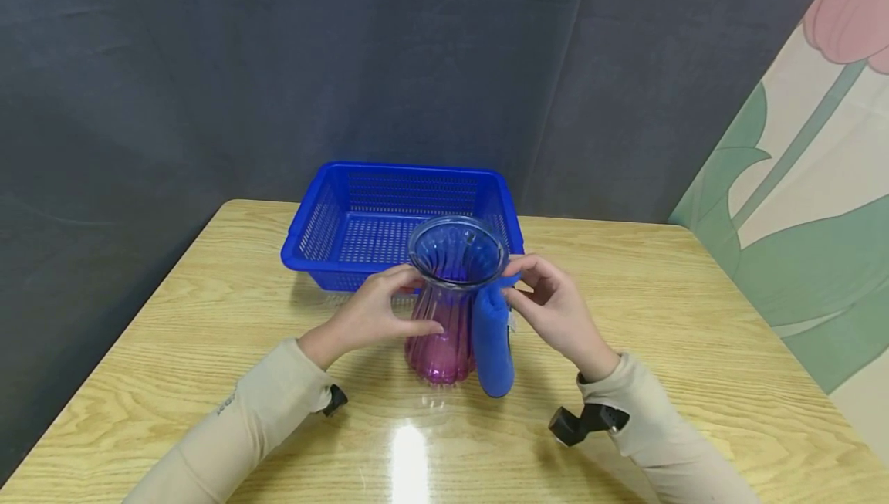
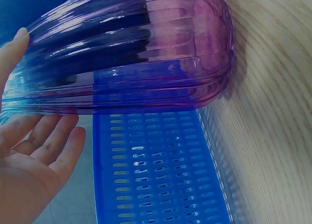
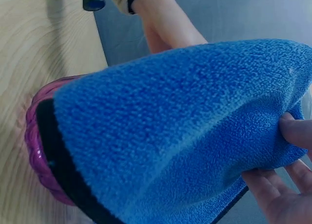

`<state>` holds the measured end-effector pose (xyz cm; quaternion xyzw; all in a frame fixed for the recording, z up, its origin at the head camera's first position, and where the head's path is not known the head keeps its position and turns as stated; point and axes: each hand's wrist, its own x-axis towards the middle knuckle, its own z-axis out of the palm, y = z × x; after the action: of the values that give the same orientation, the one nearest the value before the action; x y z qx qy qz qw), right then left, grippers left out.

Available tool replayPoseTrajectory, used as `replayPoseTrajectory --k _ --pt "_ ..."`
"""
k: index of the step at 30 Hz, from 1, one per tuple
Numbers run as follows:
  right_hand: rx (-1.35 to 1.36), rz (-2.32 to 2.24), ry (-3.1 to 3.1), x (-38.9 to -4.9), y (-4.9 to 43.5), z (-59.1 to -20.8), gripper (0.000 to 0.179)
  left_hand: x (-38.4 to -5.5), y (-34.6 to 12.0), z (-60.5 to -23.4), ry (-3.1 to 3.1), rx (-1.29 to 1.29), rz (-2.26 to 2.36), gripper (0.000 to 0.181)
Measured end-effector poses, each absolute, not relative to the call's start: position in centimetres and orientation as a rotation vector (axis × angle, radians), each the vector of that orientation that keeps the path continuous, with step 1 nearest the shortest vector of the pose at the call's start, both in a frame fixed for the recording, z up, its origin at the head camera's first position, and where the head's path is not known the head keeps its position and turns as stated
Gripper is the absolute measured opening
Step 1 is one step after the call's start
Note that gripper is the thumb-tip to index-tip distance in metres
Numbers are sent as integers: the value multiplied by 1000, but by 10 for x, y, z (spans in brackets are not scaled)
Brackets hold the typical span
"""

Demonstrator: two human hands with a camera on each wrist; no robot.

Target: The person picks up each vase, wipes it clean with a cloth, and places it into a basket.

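Observation:
A ribbed glass vase [image 1: 444,334], blue at its flared rim and pink toward its base, stands upright at the middle of the table. My left hand [image 1: 378,307] holds it from the left below the rim, thumb in front and fingers behind. Against the vase's right side hangs a fuzzy blue cloth [image 1: 493,350] with a dark edging, which my right hand [image 1: 559,307] pinches near the rim. In the right wrist view the cloth [image 3: 170,112] covers most of the vase, leaving its pink base [image 3: 48,180] showing.
Behind the vase sits a blue plastic basket [image 1: 305,257] with slotted walls, partly hidden by it. The wooden table [image 1: 208,319] ends at a dark curtain [image 1: 417,56] at the back. A flower-patterned cloth [image 1: 819,272] hangs on the right.

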<state>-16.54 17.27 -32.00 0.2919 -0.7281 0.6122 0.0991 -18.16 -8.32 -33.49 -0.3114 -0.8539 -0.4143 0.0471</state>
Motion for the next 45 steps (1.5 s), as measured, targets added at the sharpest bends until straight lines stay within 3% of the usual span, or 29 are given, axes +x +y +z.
replayPoseTrajectory --k 45 --pt "869 1631 -2463 -169 179 -338 17 -181 -82 -334 -2605 -943 -1275 61"
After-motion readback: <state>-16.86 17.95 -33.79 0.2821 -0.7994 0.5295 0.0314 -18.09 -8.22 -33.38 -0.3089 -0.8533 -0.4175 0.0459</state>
